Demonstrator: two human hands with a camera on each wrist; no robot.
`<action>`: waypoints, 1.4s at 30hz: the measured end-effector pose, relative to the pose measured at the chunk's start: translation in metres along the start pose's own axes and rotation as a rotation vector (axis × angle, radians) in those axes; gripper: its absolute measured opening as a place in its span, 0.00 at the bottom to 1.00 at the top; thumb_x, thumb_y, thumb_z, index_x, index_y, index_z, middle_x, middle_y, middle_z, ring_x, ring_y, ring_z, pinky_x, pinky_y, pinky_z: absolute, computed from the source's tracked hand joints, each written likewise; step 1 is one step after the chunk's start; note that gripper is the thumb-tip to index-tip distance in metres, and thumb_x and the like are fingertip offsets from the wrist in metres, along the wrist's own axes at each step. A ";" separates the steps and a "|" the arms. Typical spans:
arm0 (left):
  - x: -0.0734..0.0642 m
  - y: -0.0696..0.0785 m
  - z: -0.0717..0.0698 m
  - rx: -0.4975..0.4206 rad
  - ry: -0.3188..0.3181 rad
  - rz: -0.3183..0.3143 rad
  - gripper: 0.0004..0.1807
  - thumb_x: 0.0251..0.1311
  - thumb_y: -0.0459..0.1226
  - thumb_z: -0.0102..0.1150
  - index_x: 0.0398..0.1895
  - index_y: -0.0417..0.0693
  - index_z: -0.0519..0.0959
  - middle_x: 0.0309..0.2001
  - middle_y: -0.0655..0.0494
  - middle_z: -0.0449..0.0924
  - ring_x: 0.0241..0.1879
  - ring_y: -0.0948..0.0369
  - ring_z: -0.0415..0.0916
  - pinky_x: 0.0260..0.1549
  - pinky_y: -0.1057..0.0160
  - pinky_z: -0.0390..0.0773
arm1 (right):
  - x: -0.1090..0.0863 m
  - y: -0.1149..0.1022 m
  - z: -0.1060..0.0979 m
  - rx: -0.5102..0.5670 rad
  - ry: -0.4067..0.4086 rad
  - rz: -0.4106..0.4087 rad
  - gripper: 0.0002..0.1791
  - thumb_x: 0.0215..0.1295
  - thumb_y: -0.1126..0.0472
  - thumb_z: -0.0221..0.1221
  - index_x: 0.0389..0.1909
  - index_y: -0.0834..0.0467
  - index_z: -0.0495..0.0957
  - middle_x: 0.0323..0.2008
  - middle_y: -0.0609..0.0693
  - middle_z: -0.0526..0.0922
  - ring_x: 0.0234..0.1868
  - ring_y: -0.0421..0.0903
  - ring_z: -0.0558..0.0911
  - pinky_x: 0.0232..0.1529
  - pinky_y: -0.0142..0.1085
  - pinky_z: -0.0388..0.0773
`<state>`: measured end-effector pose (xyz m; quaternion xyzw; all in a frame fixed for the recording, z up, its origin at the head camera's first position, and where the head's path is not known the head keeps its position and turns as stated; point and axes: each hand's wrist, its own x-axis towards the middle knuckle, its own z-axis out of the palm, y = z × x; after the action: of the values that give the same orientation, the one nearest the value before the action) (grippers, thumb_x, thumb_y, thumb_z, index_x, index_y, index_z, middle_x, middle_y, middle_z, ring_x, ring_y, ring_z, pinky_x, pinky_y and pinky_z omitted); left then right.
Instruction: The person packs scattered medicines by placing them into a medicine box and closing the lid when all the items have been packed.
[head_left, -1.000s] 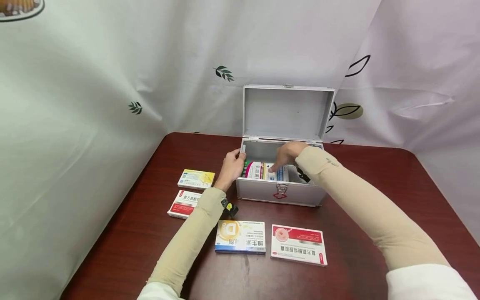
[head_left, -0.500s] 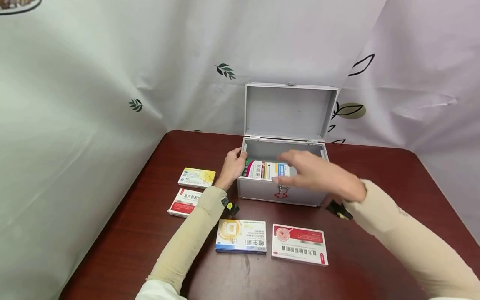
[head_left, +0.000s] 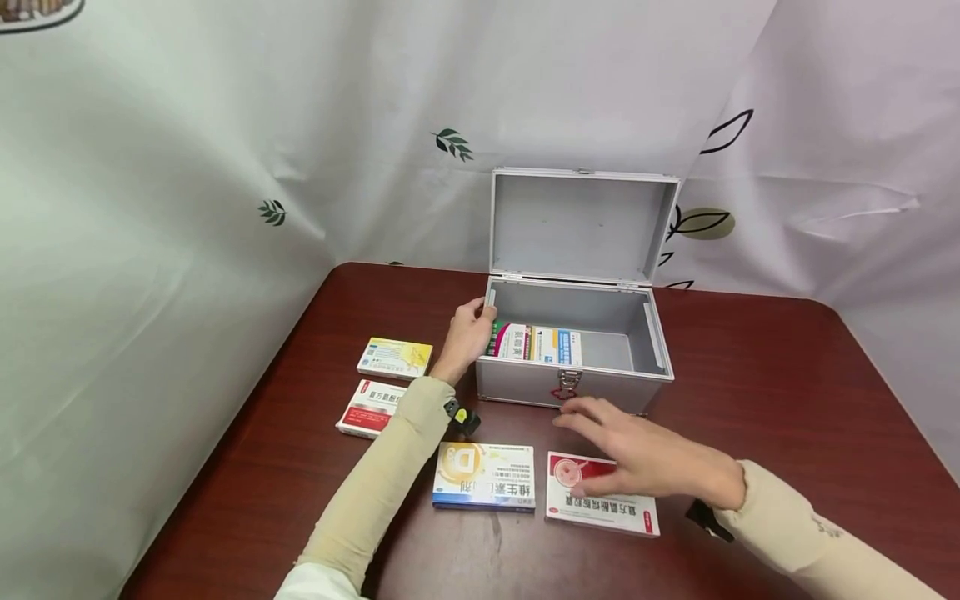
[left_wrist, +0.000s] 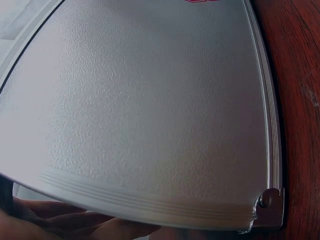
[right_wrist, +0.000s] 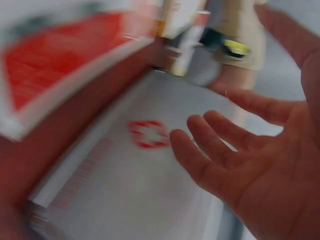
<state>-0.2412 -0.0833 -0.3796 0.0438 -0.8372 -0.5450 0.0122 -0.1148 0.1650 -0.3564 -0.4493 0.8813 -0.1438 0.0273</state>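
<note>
A silver metal case point(head_left: 525, 382) stands with its lid up, and several medicine boxes point(head_left: 553, 345) sit upright in its left part. My left hand point(head_left: 467, 337) grips the case's left wall, thumb over the rim. In the left wrist view its fingers point(left_wrist: 60, 217) lie along the case's side. My right hand point(head_left: 637, 450) holds nothing and hovers over a red-and-white medicine box point(head_left: 607, 515), fingers spread and partly covering it. Blurred in the right wrist view, that hand's fingers point(right_wrist: 210, 165) extend loosely in front of the case's red cross.
Left of the red-and-white box lies a vitamin D box point(head_left: 486, 477). A yellow-and-white box point(head_left: 393, 357) and another red-and-white box point(head_left: 367, 408) lie at the left, the latter partly behind my left sleeve. Dark wood table point(head_left: 757, 392); white curtain point(head_left: 405, 83) behind.
My right hand has come out of the case and moved towards me, down over the near red-and-white box. My left hand stays on the case wall.
</note>
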 end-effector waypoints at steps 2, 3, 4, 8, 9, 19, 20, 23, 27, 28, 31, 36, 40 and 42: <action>0.000 0.000 0.000 0.001 0.003 0.006 0.23 0.66 0.42 0.42 0.62 0.43 0.67 0.56 0.49 0.73 0.51 0.58 0.69 0.57 0.54 0.65 | -0.005 0.003 0.011 0.014 -0.067 0.044 0.45 0.45 0.29 0.58 0.61 0.50 0.66 0.57 0.43 0.64 0.54 0.38 0.68 0.49 0.37 0.73; 0.000 0.000 0.000 0.003 0.006 0.008 0.23 0.66 0.42 0.42 0.62 0.43 0.68 0.56 0.49 0.73 0.52 0.58 0.69 0.56 0.54 0.65 | -0.007 0.004 0.015 0.016 -0.096 0.064 0.48 0.42 0.27 0.58 0.61 0.51 0.65 0.57 0.44 0.64 0.53 0.39 0.68 0.49 0.37 0.73; -0.001 0.000 0.000 0.005 0.008 0.011 0.23 0.66 0.42 0.42 0.61 0.43 0.68 0.56 0.49 0.73 0.52 0.58 0.69 0.56 0.55 0.65 | -0.009 0.005 0.019 0.016 -0.118 0.081 0.50 0.40 0.26 0.58 0.62 0.51 0.65 0.56 0.44 0.64 0.52 0.40 0.68 0.48 0.38 0.73; -0.002 0.001 0.001 0.012 0.010 0.017 0.23 0.66 0.43 0.41 0.61 0.43 0.68 0.56 0.49 0.73 0.52 0.58 0.69 0.56 0.55 0.65 | -0.014 0.006 0.033 -0.008 -0.173 0.107 0.53 0.33 0.25 0.62 0.61 0.52 0.65 0.49 0.43 0.64 0.48 0.41 0.67 0.43 0.38 0.73; -0.002 0.001 0.001 0.013 0.009 0.016 0.23 0.66 0.43 0.41 0.61 0.43 0.68 0.56 0.49 0.73 0.52 0.58 0.69 0.56 0.55 0.65 | -0.014 0.006 0.037 -0.020 -0.179 0.104 0.53 0.33 0.26 0.63 0.60 0.52 0.65 0.48 0.43 0.64 0.46 0.41 0.67 0.41 0.37 0.73; -0.003 0.001 0.001 0.013 0.007 0.012 0.23 0.66 0.43 0.41 0.62 0.43 0.68 0.56 0.49 0.72 0.53 0.58 0.69 0.57 0.54 0.65 | -0.011 0.000 0.025 -0.065 -0.192 0.135 0.51 0.34 0.34 0.68 0.61 0.53 0.65 0.43 0.41 0.66 0.43 0.39 0.68 0.35 0.36 0.72; -0.003 0.001 0.002 0.011 0.005 0.011 0.24 0.66 0.43 0.41 0.62 0.43 0.67 0.56 0.49 0.72 0.53 0.58 0.69 0.57 0.54 0.65 | -0.010 -0.001 0.018 -0.052 -0.196 0.152 0.51 0.34 0.34 0.67 0.62 0.52 0.64 0.43 0.41 0.65 0.42 0.38 0.67 0.36 0.36 0.72; -0.003 0.001 0.002 0.010 -0.001 0.010 0.24 0.66 0.43 0.41 0.62 0.43 0.67 0.56 0.49 0.72 0.53 0.58 0.69 0.57 0.54 0.65 | -0.007 -0.002 -0.010 0.001 -0.209 0.205 0.53 0.35 0.31 0.65 0.64 0.51 0.62 0.42 0.39 0.65 0.39 0.36 0.68 0.35 0.33 0.71; -0.003 0.000 0.001 0.012 0.010 0.012 0.23 0.66 0.42 0.42 0.62 0.43 0.68 0.56 0.49 0.72 0.53 0.58 0.68 0.58 0.54 0.64 | 0.004 0.004 -0.051 0.086 -0.212 0.270 0.55 0.36 0.28 0.63 0.66 0.51 0.60 0.43 0.38 0.66 0.36 0.35 0.69 0.34 0.29 0.70; -0.003 0.000 0.000 0.013 0.014 0.014 0.23 0.66 0.42 0.42 0.61 0.42 0.68 0.56 0.49 0.72 0.53 0.58 0.68 0.58 0.54 0.64 | 0.008 0.007 -0.061 0.112 -0.202 0.281 0.55 0.37 0.29 0.64 0.66 0.52 0.60 0.43 0.40 0.67 0.36 0.36 0.69 0.34 0.29 0.71; -0.004 -0.001 -0.001 0.021 0.022 0.015 0.23 0.66 0.42 0.42 0.61 0.42 0.68 0.56 0.48 0.72 0.54 0.58 0.68 0.58 0.54 0.64 | 0.023 0.020 -0.085 0.177 -0.152 0.305 0.53 0.39 0.32 0.65 0.64 0.57 0.60 0.41 0.45 0.70 0.35 0.38 0.73 0.30 0.31 0.75; -0.004 -0.003 0.000 0.016 0.002 0.005 0.24 0.66 0.43 0.42 0.62 0.42 0.67 0.56 0.48 0.72 0.52 0.58 0.69 0.57 0.54 0.65 | 0.054 0.045 -0.105 0.161 -0.086 0.419 0.47 0.41 0.30 0.63 0.54 0.60 0.66 0.31 0.51 0.74 0.23 0.41 0.77 0.21 0.34 0.75; -0.003 -0.002 0.000 0.012 0.002 0.019 0.23 0.66 0.43 0.42 0.61 0.42 0.68 0.54 0.48 0.74 0.49 0.57 0.70 0.55 0.55 0.66 | 0.074 0.062 -0.108 0.133 -0.126 0.520 0.39 0.44 0.29 0.59 0.40 0.60 0.71 0.24 0.51 0.76 0.19 0.43 0.77 0.20 0.35 0.73; -0.003 -0.001 0.000 0.010 0.001 0.028 0.23 0.66 0.42 0.42 0.61 0.42 0.68 0.54 0.48 0.73 0.49 0.57 0.70 0.55 0.54 0.66 | 0.083 0.070 -0.106 0.129 -0.164 0.559 0.35 0.45 0.28 0.58 0.30 0.59 0.73 0.21 0.51 0.77 0.18 0.43 0.77 0.19 0.34 0.72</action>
<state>-0.2387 -0.0832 -0.3802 0.0324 -0.8406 -0.5404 0.0201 -0.2379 0.1619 -0.2677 -0.1965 0.9548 -0.1497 0.1656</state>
